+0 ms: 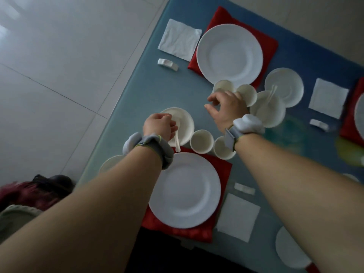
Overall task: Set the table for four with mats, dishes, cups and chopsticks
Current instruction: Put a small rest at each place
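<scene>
Spoon [176, 139] lies in the small bowl [184, 123] just beyond the near plate [185, 190] on its red mat [220, 166], the left hand [159, 126] curled around its handle—seemingly seating it—while the right hand [226, 108] hovers, fingers loosely spread, near 2 cups [202, 141].

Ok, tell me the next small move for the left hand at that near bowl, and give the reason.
Probably let go of the spoon and lift the left hand clear. The hand grips the spoon over the small bowl, and the spoon's end sticks out over the bowl's near rim, toward the near red mat, so it looks placed. The right hand hangs empty.
</scene>
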Available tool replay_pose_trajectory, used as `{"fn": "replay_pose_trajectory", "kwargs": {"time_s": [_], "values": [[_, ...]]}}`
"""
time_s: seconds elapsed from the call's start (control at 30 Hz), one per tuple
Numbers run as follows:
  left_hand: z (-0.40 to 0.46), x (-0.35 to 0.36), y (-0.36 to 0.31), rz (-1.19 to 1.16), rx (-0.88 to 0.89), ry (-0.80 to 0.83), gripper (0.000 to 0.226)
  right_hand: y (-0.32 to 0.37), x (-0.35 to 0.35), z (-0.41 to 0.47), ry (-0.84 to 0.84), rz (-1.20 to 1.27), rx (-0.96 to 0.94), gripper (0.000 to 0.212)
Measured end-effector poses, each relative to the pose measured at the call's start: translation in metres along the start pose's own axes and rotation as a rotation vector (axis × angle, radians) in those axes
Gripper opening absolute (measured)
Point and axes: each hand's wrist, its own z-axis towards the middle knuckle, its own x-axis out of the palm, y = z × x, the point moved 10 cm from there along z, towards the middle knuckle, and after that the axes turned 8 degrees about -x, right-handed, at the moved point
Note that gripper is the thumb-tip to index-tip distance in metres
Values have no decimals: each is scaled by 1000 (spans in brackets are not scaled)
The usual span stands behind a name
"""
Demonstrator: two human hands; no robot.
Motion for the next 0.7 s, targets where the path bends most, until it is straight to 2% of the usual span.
{"fn": "replay_pose_trajectory", "kwargs": {"time_s": [0.1, 0.23, 0.3, 0.5, 0.6, 0.7], "values": [[-27, 17, 17, 23, 16, 32, 17, -22, -20, -38, -21, 12, 65, 27], [-61, 40, 43, 47, 22, 62, 23, -52, -41, -94, -50, 51, 138, 27], [-90, 54, 60, 86, 44, 73, 19, -70, -55, -135, -60, 80, 191, 26], [-155, 90, 99, 125, 110, 124, 15, -101, -72, -222, -24, 140, 281, 25], [-177, 102, 123, 142, 142, 119, 19, -105, -66, -256, 17, 281, 303, 21], [-201, 113, 147, 188, 160, 122, 12, -103, -59, -284, 118, 389, 304, 20]]}}
